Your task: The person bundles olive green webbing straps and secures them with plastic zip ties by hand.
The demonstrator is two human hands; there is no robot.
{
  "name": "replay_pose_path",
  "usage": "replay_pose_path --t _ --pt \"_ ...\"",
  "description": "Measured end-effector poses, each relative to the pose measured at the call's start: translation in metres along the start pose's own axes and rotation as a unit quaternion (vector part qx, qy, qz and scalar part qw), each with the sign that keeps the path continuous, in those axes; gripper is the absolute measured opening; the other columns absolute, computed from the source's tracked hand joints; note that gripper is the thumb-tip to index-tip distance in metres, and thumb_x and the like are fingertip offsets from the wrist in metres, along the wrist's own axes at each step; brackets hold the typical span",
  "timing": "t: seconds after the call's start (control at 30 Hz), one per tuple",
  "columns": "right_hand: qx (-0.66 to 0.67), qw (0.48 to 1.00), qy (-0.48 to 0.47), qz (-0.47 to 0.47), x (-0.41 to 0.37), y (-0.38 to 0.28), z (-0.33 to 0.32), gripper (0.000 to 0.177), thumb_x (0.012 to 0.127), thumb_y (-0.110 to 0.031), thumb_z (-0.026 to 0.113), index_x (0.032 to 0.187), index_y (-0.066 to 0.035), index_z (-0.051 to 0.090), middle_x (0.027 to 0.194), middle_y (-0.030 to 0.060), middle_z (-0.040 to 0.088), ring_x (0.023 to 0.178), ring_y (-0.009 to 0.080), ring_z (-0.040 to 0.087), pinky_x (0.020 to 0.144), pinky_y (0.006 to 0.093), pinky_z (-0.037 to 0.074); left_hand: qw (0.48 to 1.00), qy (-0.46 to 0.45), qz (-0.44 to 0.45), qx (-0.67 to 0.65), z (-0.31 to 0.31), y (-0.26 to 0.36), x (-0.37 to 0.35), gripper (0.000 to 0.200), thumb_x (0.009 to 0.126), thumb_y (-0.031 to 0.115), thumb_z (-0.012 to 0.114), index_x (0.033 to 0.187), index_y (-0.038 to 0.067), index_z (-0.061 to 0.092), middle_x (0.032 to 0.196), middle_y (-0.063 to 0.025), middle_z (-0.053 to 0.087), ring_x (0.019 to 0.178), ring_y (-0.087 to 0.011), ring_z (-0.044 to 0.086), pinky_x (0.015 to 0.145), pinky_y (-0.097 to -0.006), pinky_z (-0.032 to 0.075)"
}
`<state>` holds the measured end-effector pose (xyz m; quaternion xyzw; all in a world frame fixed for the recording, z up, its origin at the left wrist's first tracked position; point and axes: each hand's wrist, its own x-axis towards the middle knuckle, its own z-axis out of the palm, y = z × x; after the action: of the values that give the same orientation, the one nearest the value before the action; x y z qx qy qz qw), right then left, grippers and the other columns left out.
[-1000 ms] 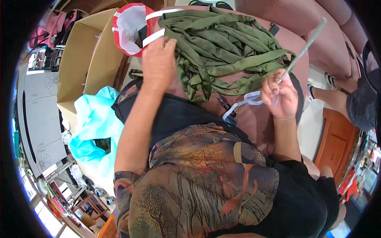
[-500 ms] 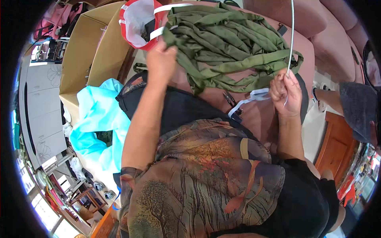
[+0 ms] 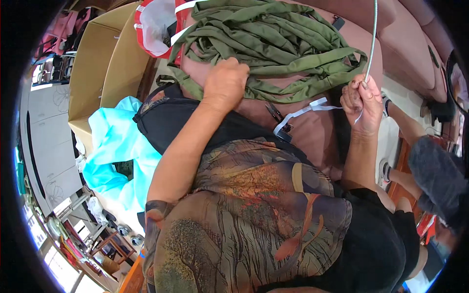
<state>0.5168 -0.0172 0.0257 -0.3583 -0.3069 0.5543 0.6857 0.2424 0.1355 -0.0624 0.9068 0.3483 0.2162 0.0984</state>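
My right hand (image 3: 362, 105) is closed around a thin silvery rod (image 3: 373, 39) that rises to the top edge of the view. A white elastic band (image 3: 305, 110) runs from this hand down to the pink seat near my lap. Farther left, my left hand (image 3: 225, 84) makes a fist at the near edge of a heap of long olive-green fabric strips (image 3: 264, 41). Its fingers face away, and I cannot tell what they hold. One green strip passes beneath that wrist. A small dark tool (image 3: 274, 112) lies between the hands.
The heap lies on a pink padded seat (image 3: 312, 141). At the back left are a red-and-white bag (image 3: 155, 29) and an open cardboard box (image 3: 100, 63). Bright turquoise fabric (image 3: 115, 132) hangs at my left. Another person's leg (image 3: 408, 119) is close on the right.
My left hand has moved right, from beside the red bag to the near edge of the green heap. My right hand has shifted slightly right with the rod. The other person has come further into view.
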Motion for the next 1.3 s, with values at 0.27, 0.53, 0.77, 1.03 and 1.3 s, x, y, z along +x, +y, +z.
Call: replay_pose_path --t 0.27,0.53,0.77,1.03,1.3 --pt "-0.011 0.999 -0.046 -0.021 0.009 -0.002 0.020 0.017 0.097 -0.016 0.053 0.096 0.000 0.055 0.059 -0.0025 0.040 0.047 0.0042 0.032 0.042 0.0198 0.023 0.718 0.039 -0.177 -0.672 -0.181 0.068 -0.018 0.015 0.093 0.006 0.047 0.101 -0.006 0.053 0.082 -0.0146 0.063 0.068 -0.0207 0.063 0.073 -0.0314 0.050" --pt "-0.063 0.979 -0.126 0.145 0.027 0.081 0.112 0.015 0.095 -0.018 0.057 0.095 -0.003 0.059 0.066 -0.0047 0.048 0.052 0.0016 0.037 0.046 0.0166 0.026 0.765 0.272 -0.290 -0.507 -0.267 -0.058 -0.147 0.025 0.097 0.018 0.051 0.108 -0.004 0.054 0.079 -0.0132 0.062 0.060 -0.0157 0.054 0.053 -0.0246 0.041" --pt "-0.158 0.950 -0.154 0.221 0.044 0.141 0.149 0.020 0.094 -0.025 0.059 0.092 -0.005 0.062 0.066 -0.0079 0.045 0.055 -0.0001 0.035 0.048 0.0163 0.026 0.858 0.275 -0.433 0.004 -0.174 -0.161 -0.210 0.021 0.087 0.016 0.065 0.101 0.001 0.064 0.090 -0.0119 0.067 0.080 -0.0208 0.064 0.074 -0.0345 0.052" --pt "-0.245 0.939 -0.113 0.212 0.038 0.138 0.127 0.020 0.095 -0.025 0.059 0.091 -0.005 0.063 0.066 -0.0082 0.045 0.055 0.0006 0.035 0.050 0.0171 0.026 0.992 0.005 -0.097 -0.080 -0.141 -0.018 -0.140 0.022 0.075 0.017 0.073 0.090 0.004 0.065 0.089 -0.0110 0.062 0.088 -0.0319 0.058 0.078 -0.0401 0.047" --pt "-0.277 0.935 -0.125 0.183 0.041 0.133 0.153 0.025 0.096 -0.028 0.056 0.091 -0.004 0.062 0.065 -0.0071 0.044 0.058 0.0009 0.036 0.051 0.0181 0.025 0.770 0.057 -0.294 -0.563 -0.158 -0.032 -0.145 0.014 0.092 0.015 0.060 0.087 0.002 0.062 0.083 -0.0084 0.066 0.074 -0.0152 0.063 0.064 -0.0281 0.049"
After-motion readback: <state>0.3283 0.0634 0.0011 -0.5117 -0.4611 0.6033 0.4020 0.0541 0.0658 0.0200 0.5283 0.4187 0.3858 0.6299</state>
